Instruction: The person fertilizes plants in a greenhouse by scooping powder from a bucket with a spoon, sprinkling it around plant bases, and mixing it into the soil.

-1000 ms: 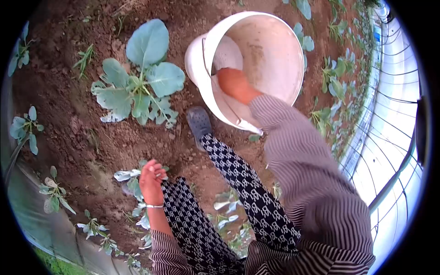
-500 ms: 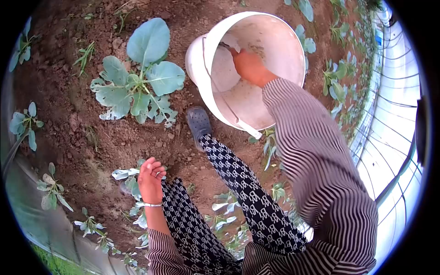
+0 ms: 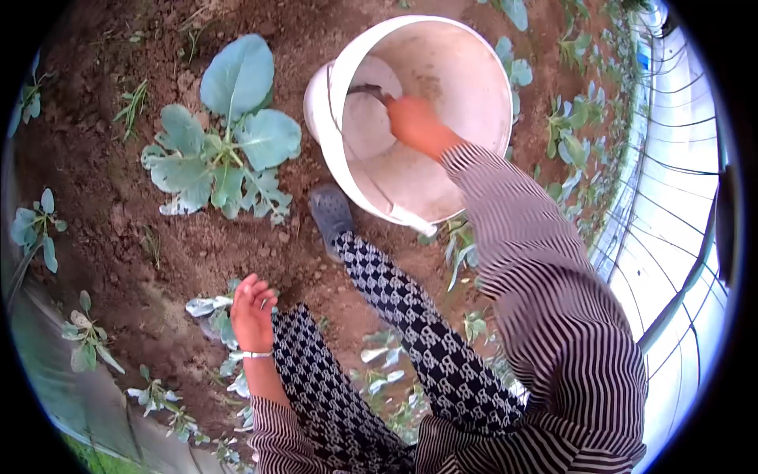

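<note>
Inside the white bucket [image 3: 466,71], my right hand [image 3: 420,125] is closed round the handle of a small sickle [image 3: 367,89]. Its dark curved blade points toward the bucket's bottom; the handle is mostly hidden in my fist. The bucket's mouth faces me, and its wire handle hangs over the near rim. My left hand [image 3: 253,312] is held near my knee with nothing in it, its fingers loosely bent and apart. Close by it is a small leafy plant [image 3: 223,317], partly hidden. A large cabbage-like plant [image 3: 225,158] with hole-eaten leaves grows left of the bucket.
My foot in a grey clog [image 3: 332,215] stands on the brown soil [image 3: 103,237] between the large plant and the bucket. Several smaller plants [image 3: 88,336] grow at the left and right. Plastic sheeting [image 3: 671,189] with dark lines runs along the right side.
My right hand has shifted slightly left and down within the bucket, and more of the sickle's blade shows. The whole view has shifted a little. My left hand stays near my knee.
</note>
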{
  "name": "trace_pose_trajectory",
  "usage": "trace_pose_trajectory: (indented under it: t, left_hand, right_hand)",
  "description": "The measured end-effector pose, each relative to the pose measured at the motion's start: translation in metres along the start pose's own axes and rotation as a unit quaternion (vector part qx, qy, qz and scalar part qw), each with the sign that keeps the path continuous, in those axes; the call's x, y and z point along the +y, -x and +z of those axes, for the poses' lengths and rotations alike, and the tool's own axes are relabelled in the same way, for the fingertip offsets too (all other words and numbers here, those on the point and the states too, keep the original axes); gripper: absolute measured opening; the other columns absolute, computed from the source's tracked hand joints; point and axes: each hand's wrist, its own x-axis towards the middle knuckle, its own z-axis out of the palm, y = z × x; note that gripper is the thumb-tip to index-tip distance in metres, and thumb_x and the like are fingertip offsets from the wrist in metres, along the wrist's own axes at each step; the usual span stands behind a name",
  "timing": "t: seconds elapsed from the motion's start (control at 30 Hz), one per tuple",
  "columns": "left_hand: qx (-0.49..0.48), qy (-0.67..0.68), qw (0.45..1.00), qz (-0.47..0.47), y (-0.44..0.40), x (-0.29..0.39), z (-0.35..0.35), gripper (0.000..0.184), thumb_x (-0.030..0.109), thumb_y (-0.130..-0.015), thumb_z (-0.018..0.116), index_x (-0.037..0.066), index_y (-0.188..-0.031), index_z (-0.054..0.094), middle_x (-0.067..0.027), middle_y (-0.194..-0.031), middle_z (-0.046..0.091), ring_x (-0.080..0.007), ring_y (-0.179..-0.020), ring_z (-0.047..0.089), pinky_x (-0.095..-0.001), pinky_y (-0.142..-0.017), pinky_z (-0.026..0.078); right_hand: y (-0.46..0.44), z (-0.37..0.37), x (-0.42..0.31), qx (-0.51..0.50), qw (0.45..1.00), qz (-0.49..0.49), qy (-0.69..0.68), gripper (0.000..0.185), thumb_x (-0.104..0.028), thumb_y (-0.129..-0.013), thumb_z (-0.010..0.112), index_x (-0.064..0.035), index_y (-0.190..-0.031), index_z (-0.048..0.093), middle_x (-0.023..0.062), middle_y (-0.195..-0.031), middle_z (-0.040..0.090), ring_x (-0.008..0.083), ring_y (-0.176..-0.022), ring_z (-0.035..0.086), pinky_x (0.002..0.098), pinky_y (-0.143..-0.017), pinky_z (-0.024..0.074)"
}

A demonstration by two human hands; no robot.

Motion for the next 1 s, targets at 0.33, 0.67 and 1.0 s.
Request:
trace_pose_trajectory:
  t: [0.33, 0.67, 1.0]
  left_hand:
    - [0.01, 0.039, 0.999, -0.018, -0.012, -0.004, 0.015, 0.029, 0.022, -0.093, 0.052, 0.0, -0.112, 0.054, -0.0082, -0.092, 0.063, -0.0178, -0.079, 0.06, -0.0316, -0.071, 0.051]
    - [0.002, 0.055, 0.998, -0.033, -0.006, -0.013, -0.001, 0.027, 0.024, -0.094, 0.047, 0.004, -0.112, 0.054, -0.0049, -0.095, 0.062, -0.0161, -0.081, 0.06, -0.0304, -0.073, 0.051]
    - [0.012, 0.043, 0.998, -0.049, -0.011, -0.02, 0.016, 0.026, 0.021, -0.092, 0.053, 0.002, -0.11, 0.056, -0.007, -0.086, 0.064, -0.017, -0.074, 0.062, -0.0305, -0.067, 0.053]
  right_hand:
    - [-0.005, 0.038, 0.021, 0.047, 0.999, -0.008, -0.015, 0.042, -0.002, -0.079, 0.049, 0.0039, -0.12, 0.051, 0.0261, -0.089, 0.062, 0.0368, -0.078, 0.063, 0.0447, -0.066, 0.0513]
    - [0.068, -0.008, -0.005, -0.011, 1.0, 0.003, 0.016, 0.025, -0.003, -0.078, 0.049, 0.0051, -0.098, 0.061, 0.0232, -0.08, 0.063, 0.0362, -0.08, 0.063, 0.0438, -0.068, 0.0517]
    - [0.104, -0.062, 0.034, 0.013, 0.998, 0.058, -0.003, 0.037, -0.002, -0.083, 0.045, 0.004, -0.119, 0.053, 0.0291, -0.09, 0.059, 0.0397, -0.081, 0.062, 0.045, -0.069, 0.0515]
